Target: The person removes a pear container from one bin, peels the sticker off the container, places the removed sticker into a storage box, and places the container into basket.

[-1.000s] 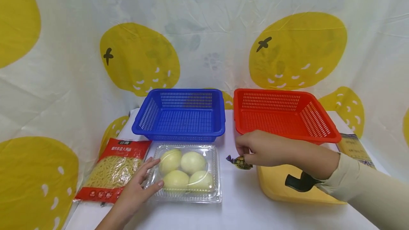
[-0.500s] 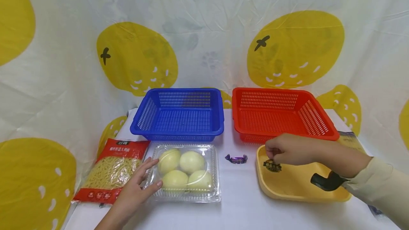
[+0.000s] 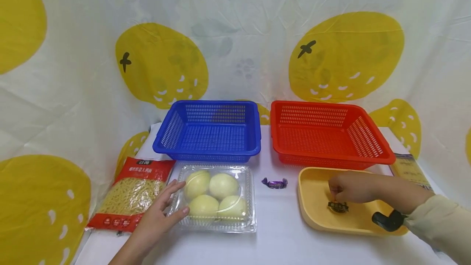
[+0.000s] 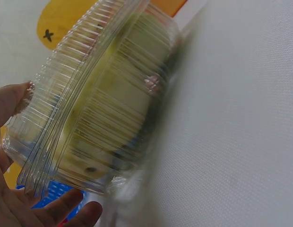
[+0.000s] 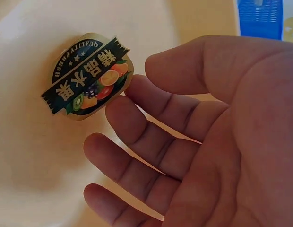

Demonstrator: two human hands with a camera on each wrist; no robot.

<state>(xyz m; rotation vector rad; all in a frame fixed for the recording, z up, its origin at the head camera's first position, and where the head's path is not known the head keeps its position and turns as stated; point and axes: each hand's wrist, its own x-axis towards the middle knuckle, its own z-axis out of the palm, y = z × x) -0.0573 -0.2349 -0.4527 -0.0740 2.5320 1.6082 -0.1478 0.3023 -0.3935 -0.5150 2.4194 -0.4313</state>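
Two hands, head view: the right hand [image 3: 355,187] is over the yellow tray [image 3: 312,205], knuckles up; the left hand [image 3: 156,218], thumb spread from straight fingers, touches the left side of the clear clamshell box [image 3: 252,199].
Fruit label, head view: the fruit label [image 3: 337,207] is within the tray's outline, just below the right fingertips on the person's side, its banner running roughly left to right; the right hand is far nearer than the left.
Tray surroundings, head view: a purple wrapped candy [image 3: 274,183], lengthwise left to right, sits between box and tray; the red basket [image 3: 324,159] is behind the tray, the blue basket [image 3: 207,156] behind the box, the pasta bag [image 3: 134,195] to the box's left.
Tray walls, head view: they ring the label, while the right forearm covers part of the right end.
Clamshell box, left wrist view: thumb and fingertips are at separate edges; pale fruits [image 4: 116,101] show through.
Label banner, right wrist view: it slants; the label's edge meets the index fingertip, thumb close by, gap narrow, fingers half bent. I cannot tell whether they pinch it.
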